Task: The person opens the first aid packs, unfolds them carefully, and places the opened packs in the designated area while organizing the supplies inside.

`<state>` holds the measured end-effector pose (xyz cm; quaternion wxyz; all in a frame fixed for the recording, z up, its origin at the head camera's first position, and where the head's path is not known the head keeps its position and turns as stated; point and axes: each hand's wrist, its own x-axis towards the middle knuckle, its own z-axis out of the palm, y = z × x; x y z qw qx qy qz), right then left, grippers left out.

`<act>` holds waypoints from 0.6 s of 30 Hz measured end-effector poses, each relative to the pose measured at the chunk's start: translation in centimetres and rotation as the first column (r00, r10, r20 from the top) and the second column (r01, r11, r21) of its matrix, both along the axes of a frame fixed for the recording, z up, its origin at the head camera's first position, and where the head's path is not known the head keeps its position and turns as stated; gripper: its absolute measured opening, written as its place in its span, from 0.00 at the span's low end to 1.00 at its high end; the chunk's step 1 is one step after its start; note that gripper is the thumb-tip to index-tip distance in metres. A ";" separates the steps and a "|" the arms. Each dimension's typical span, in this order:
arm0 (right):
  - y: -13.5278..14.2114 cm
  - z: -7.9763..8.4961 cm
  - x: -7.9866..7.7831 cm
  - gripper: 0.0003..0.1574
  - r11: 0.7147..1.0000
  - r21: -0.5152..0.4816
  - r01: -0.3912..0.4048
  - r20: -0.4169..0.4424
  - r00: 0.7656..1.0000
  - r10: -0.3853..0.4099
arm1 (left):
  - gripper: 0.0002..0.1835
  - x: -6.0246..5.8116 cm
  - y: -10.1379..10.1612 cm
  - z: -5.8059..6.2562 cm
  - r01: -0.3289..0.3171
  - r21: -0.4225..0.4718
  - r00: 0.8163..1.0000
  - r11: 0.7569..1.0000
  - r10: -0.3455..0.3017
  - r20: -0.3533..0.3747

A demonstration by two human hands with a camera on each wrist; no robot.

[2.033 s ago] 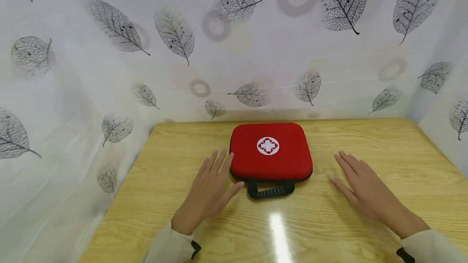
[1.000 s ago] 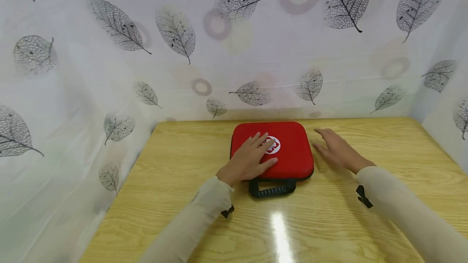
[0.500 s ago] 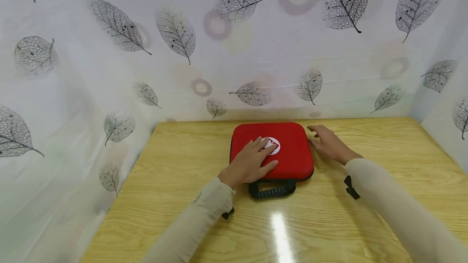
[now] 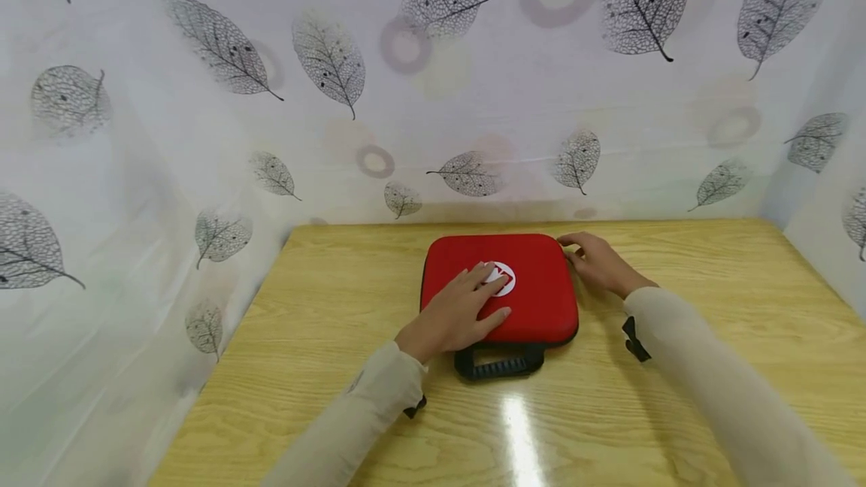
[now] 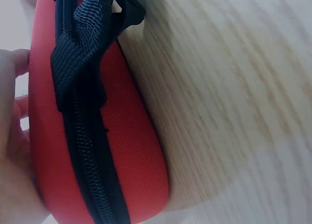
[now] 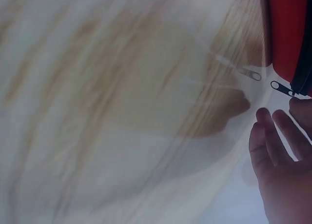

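Observation:
A red first-aid case (image 4: 541, 284) with a white cross emblem lies flat on the table, its black carrying handle (image 4: 501, 368) toward me. My left hand (image 4: 449, 314) rests on its lid with the fingers spread, partly covering the emblem. In the left wrist view a black zipper (image 5: 87, 155) runs round the case's side, closed where it shows. At the far right corner, my right hand (image 4: 598, 265) has bent fingers against the case. The right wrist view shows a zipper pull (image 6: 282, 89) dangling right by its fingertips; I cannot tell whether they pinch the slider.
The case sits toward the back of a light wood-grain table (image 4: 325, 367). A pale curtain (image 4: 473, 96) printed with leaves hangs behind it and along both sides. A bright light streak reflects off the table in front of the handle.
Both hands have come forward: the left onto the lid, the right to the case's far right corner. Over the last half second the case has slid slightly toward me and left.

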<state>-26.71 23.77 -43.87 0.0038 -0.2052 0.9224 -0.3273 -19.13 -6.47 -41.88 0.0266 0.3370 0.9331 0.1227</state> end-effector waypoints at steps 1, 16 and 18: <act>-0.1 -0.1 -0.1 0.22 1.000 -0.002 0.000 0.003 1.000 0.000 | 0.34 0.1 -0.1 0.0 -0.001 -0.001 1.000 1.000 0.001 0.004; -0.8 -0.3 -1.7 0.21 0.995 -0.071 -0.073 0.080 0.994 0.078 | 0.34 1.0 -0.4 0.2 0.001 0.001 1.000 1.000 -0.001 -0.010; -0.8 -0.4 -1.7 0.21 0.994 -0.074 -0.082 0.079 0.993 0.088 | 0.34 1.0 -0.6 0.2 -0.002 0.000 1.000 1.000 0.002 -0.008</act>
